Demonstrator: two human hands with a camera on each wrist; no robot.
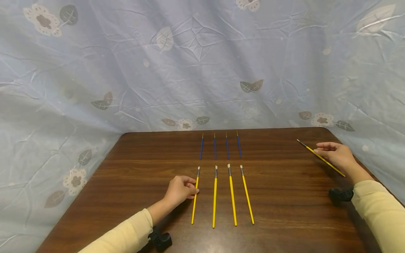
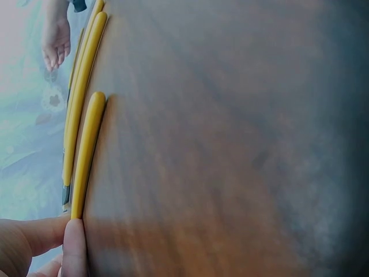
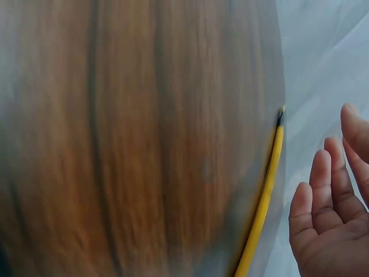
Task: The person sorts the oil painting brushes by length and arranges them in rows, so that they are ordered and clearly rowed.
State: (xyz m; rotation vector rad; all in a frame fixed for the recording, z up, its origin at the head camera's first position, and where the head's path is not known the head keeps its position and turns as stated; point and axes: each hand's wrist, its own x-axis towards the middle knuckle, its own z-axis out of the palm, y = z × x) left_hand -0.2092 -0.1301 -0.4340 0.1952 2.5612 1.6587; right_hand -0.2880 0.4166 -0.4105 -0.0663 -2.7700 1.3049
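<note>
My left hand [image 1: 181, 191] pinches the leftmost yellow paintbrush [image 1: 194, 207] of a row, thumb and finger on its handle. In the left wrist view that handle [image 2: 89, 150] extends from between the fingertips. To its right lie three more yellow paintbrushes [image 1: 214, 200], bristles toward the far side. Over at the table's right, my right hand [image 1: 338, 155] is beside a separate yellow paintbrush [image 1: 326, 161] lying slantwise. The right wrist view shows this hand [image 3: 331, 225] with loosely bent fingers, apart from the brush [image 3: 266, 196] and holding nothing.
Several thin blue paintbrushes [image 1: 227, 149] lie in a row behind the yellow ones. The brown wooden table [image 1: 142, 151] ends at a patterned curtain [image 1: 202, 88] that hangs behind and along both sides.
</note>
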